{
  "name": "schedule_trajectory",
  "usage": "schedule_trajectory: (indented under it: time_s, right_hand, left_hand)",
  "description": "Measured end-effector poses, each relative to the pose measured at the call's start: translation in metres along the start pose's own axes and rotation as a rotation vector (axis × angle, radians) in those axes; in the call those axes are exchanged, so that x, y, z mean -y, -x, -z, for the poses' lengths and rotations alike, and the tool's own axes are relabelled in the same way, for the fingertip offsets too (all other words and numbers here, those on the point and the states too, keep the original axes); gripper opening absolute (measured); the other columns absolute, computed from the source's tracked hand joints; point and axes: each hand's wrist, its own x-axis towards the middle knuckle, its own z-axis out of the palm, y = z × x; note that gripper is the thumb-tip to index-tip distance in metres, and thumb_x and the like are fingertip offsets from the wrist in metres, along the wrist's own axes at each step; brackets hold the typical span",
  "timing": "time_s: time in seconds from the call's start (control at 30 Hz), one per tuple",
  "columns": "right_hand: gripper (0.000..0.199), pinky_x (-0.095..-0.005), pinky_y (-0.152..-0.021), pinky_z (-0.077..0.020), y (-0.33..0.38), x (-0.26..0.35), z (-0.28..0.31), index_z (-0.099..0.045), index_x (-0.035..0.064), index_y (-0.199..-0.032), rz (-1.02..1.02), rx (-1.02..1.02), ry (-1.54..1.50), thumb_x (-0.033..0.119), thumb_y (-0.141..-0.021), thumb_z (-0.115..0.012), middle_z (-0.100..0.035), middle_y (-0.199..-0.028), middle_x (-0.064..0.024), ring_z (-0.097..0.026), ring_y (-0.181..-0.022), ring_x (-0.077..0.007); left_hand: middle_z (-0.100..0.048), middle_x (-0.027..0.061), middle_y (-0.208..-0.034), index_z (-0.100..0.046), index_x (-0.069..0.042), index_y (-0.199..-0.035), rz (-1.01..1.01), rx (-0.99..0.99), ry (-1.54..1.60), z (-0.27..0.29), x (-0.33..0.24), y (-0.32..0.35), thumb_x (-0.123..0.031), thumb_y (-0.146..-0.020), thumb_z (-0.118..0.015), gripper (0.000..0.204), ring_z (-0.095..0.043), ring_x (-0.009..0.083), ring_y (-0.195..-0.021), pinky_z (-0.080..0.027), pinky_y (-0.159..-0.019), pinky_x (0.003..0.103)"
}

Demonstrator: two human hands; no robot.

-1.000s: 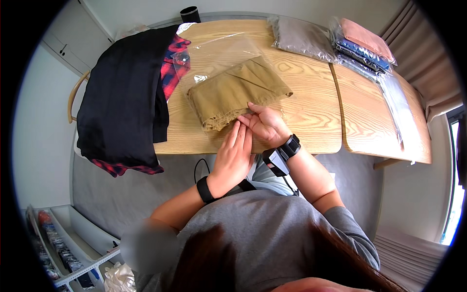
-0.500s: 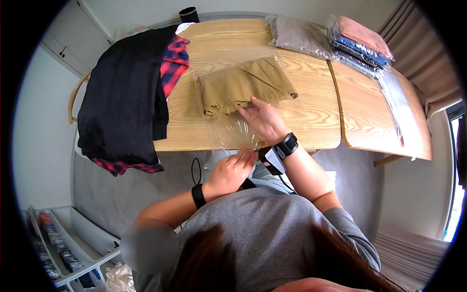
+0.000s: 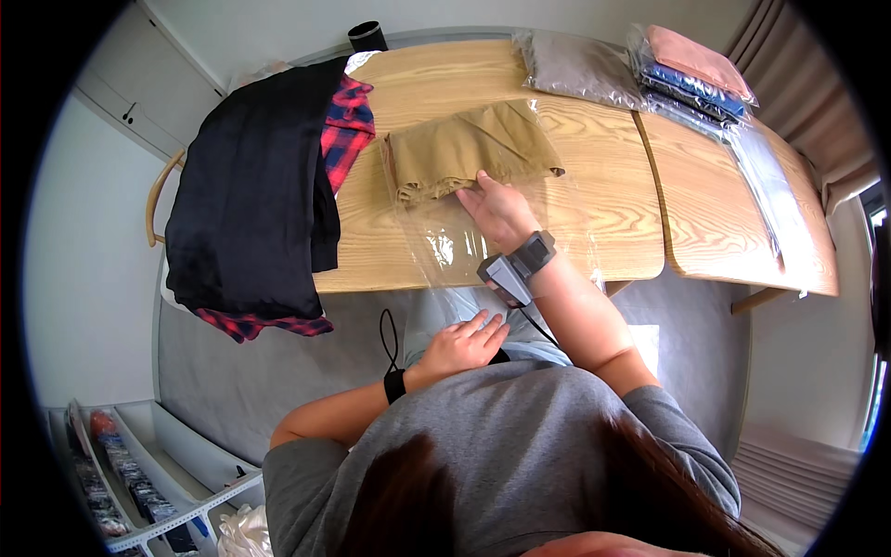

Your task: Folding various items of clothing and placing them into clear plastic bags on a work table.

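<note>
A folded tan garment [image 3: 473, 148] lies on the table inside a clear plastic bag [image 3: 441, 243], whose loose end hangs over the front edge. My right hand [image 3: 501, 213] is at the garment's near edge, thumb on top and fingers curled against the fold, with the clear film around the hand and wrist. My left hand [image 3: 464, 345] is lower, in front of my body, just below the bag's hanging end. Its fingers are stretched and slightly apart, and I cannot tell whether they touch the film.
Black cloth [image 3: 246, 190] and a red-and-blue plaid garment [image 3: 347, 130] are draped at left over the table and a chair. Bagged garments [image 3: 696, 74] are stacked at far right, beside a grey-brown bagged one [image 3: 580, 70]. Clear bags [image 3: 766, 186] lie nearer. A divided bin [image 3: 176, 455] stands lower left.
My left hand has moved down, away from the bag's end and toward my body. My right hand stays at the garment's near edge. The view has shifted slightly.
</note>
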Motion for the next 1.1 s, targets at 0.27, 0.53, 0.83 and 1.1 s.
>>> schedule_trajectory:
  time_s: [0.27,0.53,0.83,1.1]
  right_hand:
    - [0.047,-0.0312,-0.101,-0.0399,0.127,0.04,0.02,-0.038,0.0001,-0.136,-0.24,0.594,0.607,0.015,-0.094,-0.053,-0.053,-0.127,-0.0146,-0.05,-0.118,-0.0199]
    - [0.023,-0.0264,-0.067,-0.0498,0.154,0.175,0.038,-0.061,-0.0012,-0.087,0.039,0.309,0.993,0.019,-0.093,-0.053,-0.065,-0.082,-0.0118,-0.062,-0.075,-0.0169]
    - [0.044,-0.0239,-0.057,-0.0488,0.031,0.166,0.036,-0.06,-0.001,-0.09,-0.167,-0.07,1.233,0.043,-0.086,-0.063,-0.064,-0.078,-0.0071,-0.06,-0.065,-0.0123]
    - [0.019,-0.0206,-0.045,-0.0395,0.041,0.155,0.068,-0.06,0.0026,-0.073,-0.078,-0.01,1.164,0.015,-0.084,-0.068,-0.062,-0.064,-0.0038,-0.055,-0.052,-0.0089]
  left_hand:
    - [-0.061,0.0116,-0.119,-0.063,-0.004,-0.11,0.081,0.354,1.028,0.098,0.055,-0.01,-0.009,-0.082,-0.062,0.029,-0.059,0.0287,-0.107,-0.05,-0.088,0.033]
    - [-0.063,0.0063,-0.077,-0.059,0.001,-0.1,1.124,-0.043,1.124,0.111,0.144,-0.01,-0.037,-0.092,-0.053,0.039,-0.062,0.0126,-0.07,-0.046,-0.058,0.022]
    - [-0.064,0.0109,-0.081,-0.056,0.0,-0.1,1.403,0.411,1.224,0.051,0.189,-0.046,-0.064,-0.083,-0.052,0.067,-0.064,0.018,-0.07,-0.05,-0.063,0.026]
    - [-0.059,0.0004,-0.073,-0.054,-0.007,-0.085,1.379,0.255,1.407,0.025,0.191,-0.036,-0.03,-0.087,-0.065,0.026,-0.057,0.0098,-0.058,-0.047,-0.051,0.022]
